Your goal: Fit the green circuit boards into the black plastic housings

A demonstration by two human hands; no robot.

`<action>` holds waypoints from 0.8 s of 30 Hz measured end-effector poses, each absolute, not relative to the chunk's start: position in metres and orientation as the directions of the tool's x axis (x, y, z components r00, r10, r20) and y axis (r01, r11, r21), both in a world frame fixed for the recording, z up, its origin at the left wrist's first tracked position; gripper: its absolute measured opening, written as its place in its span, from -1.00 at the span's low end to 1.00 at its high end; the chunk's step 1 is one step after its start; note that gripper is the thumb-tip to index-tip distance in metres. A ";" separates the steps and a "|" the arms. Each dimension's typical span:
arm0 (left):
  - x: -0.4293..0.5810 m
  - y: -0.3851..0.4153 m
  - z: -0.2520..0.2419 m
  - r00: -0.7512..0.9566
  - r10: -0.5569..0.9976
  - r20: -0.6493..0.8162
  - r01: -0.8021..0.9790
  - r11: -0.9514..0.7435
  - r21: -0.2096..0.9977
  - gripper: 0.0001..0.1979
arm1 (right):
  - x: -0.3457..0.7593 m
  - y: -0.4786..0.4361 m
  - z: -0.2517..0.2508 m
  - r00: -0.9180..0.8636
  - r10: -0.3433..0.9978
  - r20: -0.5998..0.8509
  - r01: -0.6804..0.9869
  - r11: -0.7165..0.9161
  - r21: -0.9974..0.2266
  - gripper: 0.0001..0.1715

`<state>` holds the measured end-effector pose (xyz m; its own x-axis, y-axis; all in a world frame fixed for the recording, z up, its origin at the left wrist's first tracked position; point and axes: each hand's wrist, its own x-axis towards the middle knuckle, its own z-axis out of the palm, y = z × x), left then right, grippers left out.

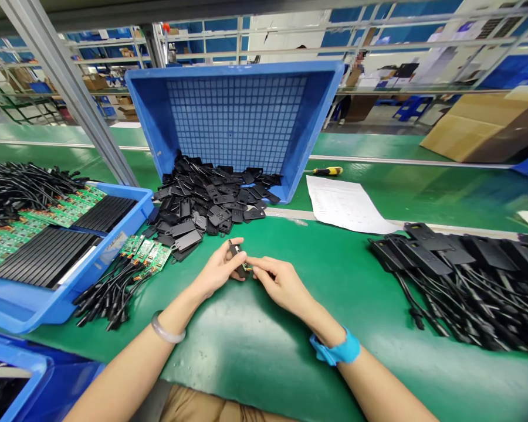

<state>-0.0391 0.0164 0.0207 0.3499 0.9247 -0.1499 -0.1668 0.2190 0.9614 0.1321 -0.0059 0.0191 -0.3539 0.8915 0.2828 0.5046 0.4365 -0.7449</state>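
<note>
My left hand (217,268) pinches a small black plastic casing (236,254) between thumb and fingers. My right hand (283,285) comes in from the other side, its fingertips on a small green circuit board (244,270) at the casing's lower end. Just left of my hands lie green boards with black cables (145,252). Farther up is a heap of black casings (206,199). To the right lies a row of black casings with cables attached (444,252).
A tilted blue crate (233,73) leans behind the heap. A blue tray (66,275) holds boards and cables at left. A yellow-handled screwdriver (328,171) and white paper (345,205) lie on the green mat (255,351). A blue bin (30,375) sits at lower left.
</note>
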 end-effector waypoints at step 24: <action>-0.041 0.019 0.016 0.377 0.925 -0.058 -0.379 0.211 0.901 -0.42 | 0.133 -0.014 0.015 -0.334 0.795 0.506 0.574 0.598 -0.559 -0.59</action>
<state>-0.0409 0.0194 0.0164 0.3767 0.9246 -0.0577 -0.3790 0.2106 0.9011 0.1326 -0.0143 0.0155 -0.3339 0.7951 0.5064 0.5744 0.5976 -0.5595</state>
